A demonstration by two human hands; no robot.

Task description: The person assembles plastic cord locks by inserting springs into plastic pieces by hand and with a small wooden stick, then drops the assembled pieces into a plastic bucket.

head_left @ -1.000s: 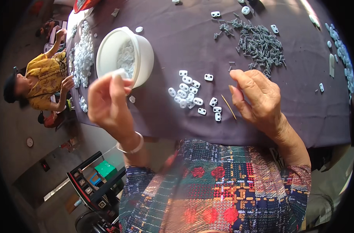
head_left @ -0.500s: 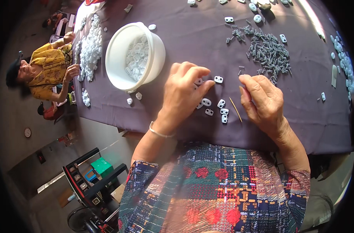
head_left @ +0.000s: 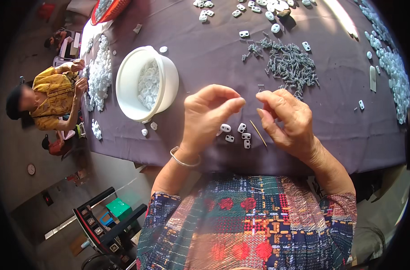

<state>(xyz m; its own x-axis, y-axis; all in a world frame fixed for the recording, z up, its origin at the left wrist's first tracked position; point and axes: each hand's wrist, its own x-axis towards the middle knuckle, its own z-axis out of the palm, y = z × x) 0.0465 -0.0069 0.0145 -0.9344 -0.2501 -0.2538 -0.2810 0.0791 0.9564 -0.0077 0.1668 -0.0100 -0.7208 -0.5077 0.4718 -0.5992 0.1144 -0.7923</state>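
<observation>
My left hand [head_left: 211,112], with a bracelet at its wrist, has thumb and forefinger brought together in a pinch; whatever sits between the tips is too small to make out. Across a narrow gap, my right hand [head_left: 289,119] also pinches with thumb and forefinger, its contents hidden. Below and between the hands lie several white two-holed cord lock pieces [head_left: 246,136] and a thin wooden stick [head_left: 258,133]. One small metal spring [head_left: 261,85] rests just beyond my right fingertips. Farther off spreads a pile of springs [head_left: 292,63].
A white tub [head_left: 170,85] holding white pieces stands to the left. Heaps of white pieces [head_left: 99,74] lie at the far left, with translucent ones [head_left: 394,72] at the right. A red basket [head_left: 107,17] sits at the back. Another person [head_left: 56,92] works at the left edge.
My hands have come closer together, their fingertips now nearly facing. The cord lock piece by my left thumb no longer shows, and one of two loose springs near my right fingertips is gone from sight.
</observation>
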